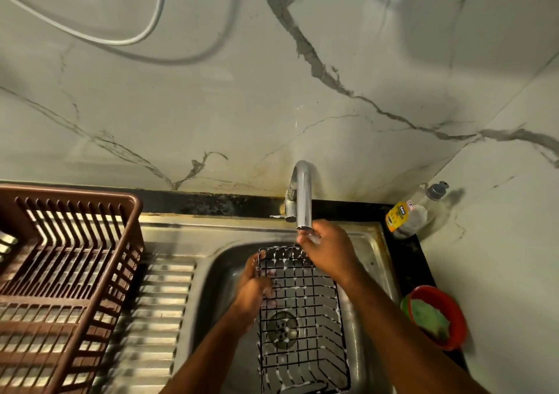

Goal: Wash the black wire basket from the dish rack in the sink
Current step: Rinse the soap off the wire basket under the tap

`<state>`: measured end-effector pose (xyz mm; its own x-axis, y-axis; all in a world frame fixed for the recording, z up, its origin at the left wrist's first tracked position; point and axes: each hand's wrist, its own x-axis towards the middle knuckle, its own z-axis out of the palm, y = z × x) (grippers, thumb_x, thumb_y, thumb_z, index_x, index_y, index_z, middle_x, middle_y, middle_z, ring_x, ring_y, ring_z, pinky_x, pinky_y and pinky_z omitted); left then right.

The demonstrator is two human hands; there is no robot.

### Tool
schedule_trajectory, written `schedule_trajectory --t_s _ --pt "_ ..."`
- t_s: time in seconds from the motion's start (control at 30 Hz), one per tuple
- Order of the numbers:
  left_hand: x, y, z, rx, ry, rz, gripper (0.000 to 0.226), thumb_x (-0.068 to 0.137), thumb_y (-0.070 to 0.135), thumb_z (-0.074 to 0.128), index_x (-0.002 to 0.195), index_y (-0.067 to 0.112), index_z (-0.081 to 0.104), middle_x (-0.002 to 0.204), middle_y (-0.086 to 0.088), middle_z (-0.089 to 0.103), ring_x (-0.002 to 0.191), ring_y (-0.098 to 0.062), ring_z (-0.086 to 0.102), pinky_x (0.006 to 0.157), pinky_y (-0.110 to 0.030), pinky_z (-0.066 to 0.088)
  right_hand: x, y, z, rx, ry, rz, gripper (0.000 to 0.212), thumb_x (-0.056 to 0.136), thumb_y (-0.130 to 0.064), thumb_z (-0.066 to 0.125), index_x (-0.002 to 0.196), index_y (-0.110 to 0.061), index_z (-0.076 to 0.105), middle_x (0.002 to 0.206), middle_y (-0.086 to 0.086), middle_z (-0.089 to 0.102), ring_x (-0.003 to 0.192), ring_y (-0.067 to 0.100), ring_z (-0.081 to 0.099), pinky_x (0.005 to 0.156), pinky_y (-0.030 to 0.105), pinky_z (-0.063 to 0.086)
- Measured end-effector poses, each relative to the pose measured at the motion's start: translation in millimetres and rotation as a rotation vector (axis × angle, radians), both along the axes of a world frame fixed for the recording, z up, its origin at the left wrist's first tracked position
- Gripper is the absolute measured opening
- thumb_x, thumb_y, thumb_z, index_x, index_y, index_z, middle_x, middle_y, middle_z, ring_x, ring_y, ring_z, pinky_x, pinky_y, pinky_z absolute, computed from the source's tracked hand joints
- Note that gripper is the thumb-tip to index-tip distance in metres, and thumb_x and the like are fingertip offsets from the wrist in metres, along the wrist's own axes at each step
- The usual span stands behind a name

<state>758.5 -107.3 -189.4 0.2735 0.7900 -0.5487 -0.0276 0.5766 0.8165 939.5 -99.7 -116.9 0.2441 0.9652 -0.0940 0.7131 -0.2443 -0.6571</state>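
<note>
The black wire basket [302,318] lies over the steel sink [217,272], flecked with white soap foam, above the drain. My left hand [252,293] grips the basket's left rim near its far corner. My right hand [328,250] is at the basket's far right corner, directly under the faucet [303,200] spout, with water running over its fingers. Whether the right hand holds the wire or only rests on it is unclear.
A brown plastic dish rack [69,272] stands on the ribbed drainboard [160,309] at left. A dish soap bottle [408,215] leans in the back right corner. A red bowl with a green sponge [435,318] sits right of the sink. Marble wall behind.
</note>
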Motion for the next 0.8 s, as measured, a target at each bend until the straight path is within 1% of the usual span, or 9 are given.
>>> schedule_trajectory --t_s 0.13,0.23,0.3,0.37,0.47,0.53,0.6,0.7,0.8 --pt "-0.5 0.1 1.9 0.106 -0.041 0.022 0.084 0.059 0.002 0.053 0.138 0.030 0.053 0.130 -0.016 0.064 0.107 -0.035 0.066 0.066 -0.042 0.058 18.2 -3.5 -6.1 -0.130 -0.155 0.199 0.053 0.085 -0.069 0.061 0.120 -0.030 0.068 0.127 -0.009 0.064 0.116 0.008 0.052 0.093 0.029 0.042" --pt "4.4 -5.8 7.8 0.281 0.042 0.043 0.083 0.068 -0.001 0.056 0.141 0.040 0.051 0.128 0.006 0.067 0.113 -0.019 0.067 0.080 -0.035 0.059 17.9 -14.8 -12.0 0.036 -0.215 -0.036 0.065 0.079 -0.081 0.053 0.119 -0.032 0.066 0.132 -0.006 0.061 0.124 0.014 0.051 0.098 0.033 0.046" --pt "10.4 -13.5 15.6 0.384 0.128 0.069 0.089 0.076 -0.007 0.060 0.147 0.043 0.043 0.138 0.018 0.061 0.126 -0.006 0.058 0.099 -0.030 0.052 7.5 -35.0 -11.3 0.251 -0.133 -0.309 0.060 0.082 -0.075 0.052 0.114 -0.026 0.065 0.121 -0.002 0.063 0.113 0.018 0.058 0.083 0.023 0.047" --pt "18.1 -22.3 26.5 0.459 0.219 0.123 0.094 0.077 -0.001 0.066 0.155 0.040 0.034 0.152 0.020 0.045 0.134 0.004 0.045 0.109 -0.028 0.039 -13.7 -50.2 -1.2 0.196 0.261 -0.527 0.057 0.083 -0.069 0.052 0.107 -0.018 0.063 0.101 0.003 0.069 0.090 0.018 0.068 0.066 0.021 0.051" --pt "31.1 -31.9 31.5 0.558 0.344 0.125 0.100 0.077 -0.003 0.073 0.156 0.039 0.028 0.153 0.014 0.037 0.132 0.017 0.036 0.112 -0.020 0.034 -35.6 -46.7 8.0 -0.101 1.138 -0.595 0.039 0.104 -0.043 0.046 0.115 -0.009 0.062 0.098 0.015 0.076 0.080 0.022 0.074 0.066 0.030 0.058" --pt "36.3 -34.4 29.4 0.613 0.392 0.036 0.104 0.077 0.002 0.079 0.157 0.037 0.021 0.149 0.009 0.037 0.127 0.027 0.029 0.104 -0.003 0.032 -34.1 -38.6 12.9 -0.110 1.347 -0.598 0.037 0.107 -0.032 0.039 0.122 -0.006 0.061 0.101 0.017 0.077 0.078 0.023 0.075 0.063 0.030 0.055" --pt "33.1 -37.7 28.5 0.660 0.437 -0.068 0.108 0.077 0.018 0.083 0.158 0.033 0.014 0.152 0.006 0.033 0.130 0.027 0.024 0.099 0.006 0.025 -29.4 -32.6 14.5 -0.088 1.333 -0.604 0.035 0.106 -0.026 0.040 0.122 -0.005 0.064 0.098 0.019 0.077 0.070 0.020 0.073 0.057 0.026 0.052" --pt "17.7 -46.3 31.8 0.777 0.501 -0.184 0.099 0.086 0.054 0.065 0.162 0.033 0.005 0.167 0.010 0.016 0.150 0.006 0.014 0.120 -0.016 0.014 -25.2 -31.4 17.5 -0.123 1.249 -0.562 0.035 0.105 -0.025 0.040 0.118 -0.006 0.067 0.095 0.020 0.077 0.059 0.016 0.067 0.053 0.024 0.050" --pt "10.6 -38.9 39.7 0.983 0.618 -0.242 0.069 0.101 0.062 0.028 0.163 0.035 0.014 0.172 0.013 0.006 0.158 -0.005 -0.002 0.127 -0.037 -0.012 -28.0 -31.6 20.4 -0.118 1.158 -0.493 0.033 0.106 -0.022 0.041 0.112 -0.006 0.069 0.086 0.014 0.076 0.055 0.018 0.063 0.055 0.027 0.051"
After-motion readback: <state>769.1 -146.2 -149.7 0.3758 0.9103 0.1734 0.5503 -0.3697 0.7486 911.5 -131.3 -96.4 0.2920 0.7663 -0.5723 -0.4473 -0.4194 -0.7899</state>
